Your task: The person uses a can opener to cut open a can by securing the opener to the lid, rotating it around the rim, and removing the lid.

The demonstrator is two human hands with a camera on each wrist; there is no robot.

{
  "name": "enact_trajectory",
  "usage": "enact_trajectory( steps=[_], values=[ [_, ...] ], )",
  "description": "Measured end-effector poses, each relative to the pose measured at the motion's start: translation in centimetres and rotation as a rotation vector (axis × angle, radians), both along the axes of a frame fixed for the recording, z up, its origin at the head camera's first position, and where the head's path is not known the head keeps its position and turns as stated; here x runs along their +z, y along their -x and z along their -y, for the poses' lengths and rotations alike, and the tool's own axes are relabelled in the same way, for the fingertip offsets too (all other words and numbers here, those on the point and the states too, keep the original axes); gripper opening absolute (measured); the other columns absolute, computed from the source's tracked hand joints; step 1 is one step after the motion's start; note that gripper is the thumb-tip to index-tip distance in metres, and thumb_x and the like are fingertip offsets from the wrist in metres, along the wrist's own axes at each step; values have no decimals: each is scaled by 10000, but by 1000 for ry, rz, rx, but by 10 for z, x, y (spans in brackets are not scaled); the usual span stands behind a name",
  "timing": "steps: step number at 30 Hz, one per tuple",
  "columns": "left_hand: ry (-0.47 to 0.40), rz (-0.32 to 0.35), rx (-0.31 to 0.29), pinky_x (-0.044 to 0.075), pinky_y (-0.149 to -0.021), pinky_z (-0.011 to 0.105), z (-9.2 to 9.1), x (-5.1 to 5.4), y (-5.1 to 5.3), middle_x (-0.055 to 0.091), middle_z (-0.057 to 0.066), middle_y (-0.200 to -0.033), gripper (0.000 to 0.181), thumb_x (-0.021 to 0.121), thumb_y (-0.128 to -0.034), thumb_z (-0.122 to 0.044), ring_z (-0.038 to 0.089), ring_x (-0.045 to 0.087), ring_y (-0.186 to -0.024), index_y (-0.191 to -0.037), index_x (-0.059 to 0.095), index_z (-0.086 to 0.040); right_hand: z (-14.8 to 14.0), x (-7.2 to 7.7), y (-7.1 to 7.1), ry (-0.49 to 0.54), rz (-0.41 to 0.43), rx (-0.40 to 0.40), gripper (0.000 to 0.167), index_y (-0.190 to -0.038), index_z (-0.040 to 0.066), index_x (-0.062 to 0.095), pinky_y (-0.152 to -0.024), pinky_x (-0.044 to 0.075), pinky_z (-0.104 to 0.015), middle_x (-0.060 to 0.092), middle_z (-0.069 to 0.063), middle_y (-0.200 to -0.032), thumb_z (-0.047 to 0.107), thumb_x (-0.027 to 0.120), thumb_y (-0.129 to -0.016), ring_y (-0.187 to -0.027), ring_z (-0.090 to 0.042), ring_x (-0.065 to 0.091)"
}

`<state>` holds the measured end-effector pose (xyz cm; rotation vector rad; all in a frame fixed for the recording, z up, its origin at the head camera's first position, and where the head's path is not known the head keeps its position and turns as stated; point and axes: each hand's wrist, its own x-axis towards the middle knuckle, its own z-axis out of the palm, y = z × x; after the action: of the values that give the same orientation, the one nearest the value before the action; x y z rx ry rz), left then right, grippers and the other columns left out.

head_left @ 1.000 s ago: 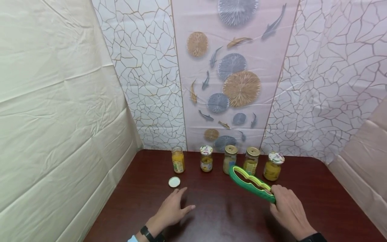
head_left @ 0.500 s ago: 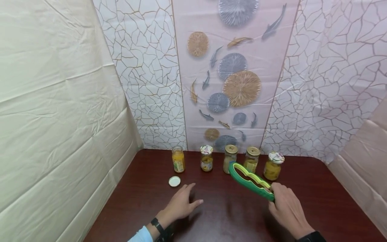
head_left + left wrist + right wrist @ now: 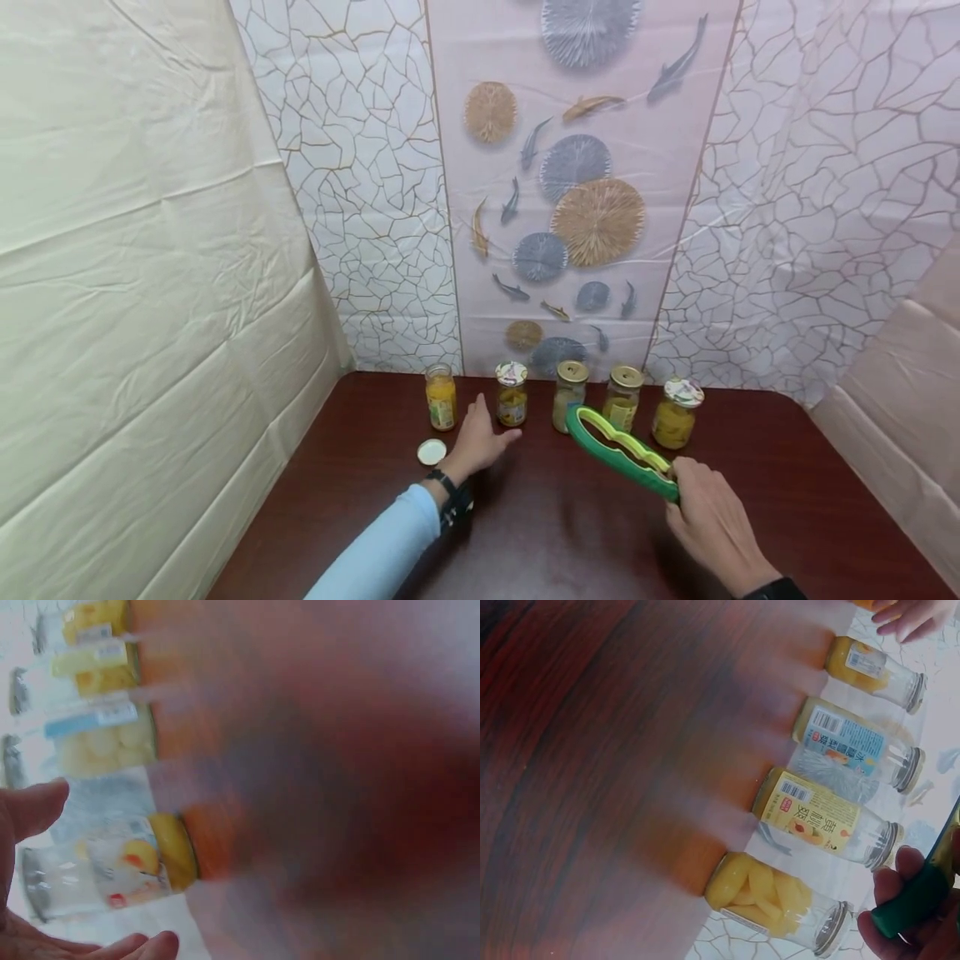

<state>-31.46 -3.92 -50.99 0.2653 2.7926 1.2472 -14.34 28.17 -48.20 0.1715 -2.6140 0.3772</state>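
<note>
My left hand (image 3: 477,442) reaches over the table toward a jar of yellow fruit with a patterned white lid (image 3: 512,397). Its thumb and fingers are spread and hold nothing; in the left wrist view that same jar (image 3: 135,862) shows between thumb and fingers, apart from them. In my right hand (image 3: 712,517) I grip one end of a green jar opener (image 3: 622,454) with a scalloped lime inner edge, held up over the table. Behind the opener stand a gold-lidded jar with a blue label (image 3: 570,396) and a gold-lidded jar with a yellow label (image 3: 623,400).
An open jar of orange-yellow fruit (image 3: 442,400) stands at the left end of the row. Its loose lid (image 3: 432,452) lies on the dark red table (image 3: 570,542), near my left wrist. At the right end is a wider jar with a patterned lid (image 3: 678,415). A patterned curtain hangs behind.
My left hand has moved forward and to the right, from the table's front up to the patterned-lid jar. My right hand and the jar opener have hardly moved.
</note>
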Motion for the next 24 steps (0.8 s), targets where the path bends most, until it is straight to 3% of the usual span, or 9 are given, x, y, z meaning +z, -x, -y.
enact_trajectory(
  steps=[4,10,16,24],
  values=[
    [-53,-25,46,358,-1277,602,-13,-9,27,250,319,-1732,1095,780,-979,-458,463,308,-1609,-1701,111,23,1,-2,0,11,-17,-9,260,-896,102,525,-619,286,-266,471,-8,-756,-40,710,-781,-666,-158,371],
    [-186,-69,46,485,-1186,560,-26,-18,52,511,202,-1605,979,853,-935,-358,385,539,-1464,-1673,281,-62,4,-6,1,8,-3,-2,265,-902,106,517,-630,290,-266,470,-5,-763,-41,706,-788,-677,-156,370],
    [-227,-71,32,543,-1127,510,-31,-18,60,643,145,-1466,761,844,-948,-313,328,635,-1359,-1565,445,-116,7,-6,1,14,1,-4,267,-915,113,528,-636,297,-266,488,-6,-773,-43,703,-788,-685,-155,378],
    [-235,-61,52,518,-1155,535,-30,-18,60,626,150,-1494,739,822,-968,-296,338,616,-1383,-1581,437,-145,10,-3,2,11,-15,9,256,-914,115,538,-627,288,-255,483,1,-764,-44,706,-805,-673,-144,367]
  ],
)
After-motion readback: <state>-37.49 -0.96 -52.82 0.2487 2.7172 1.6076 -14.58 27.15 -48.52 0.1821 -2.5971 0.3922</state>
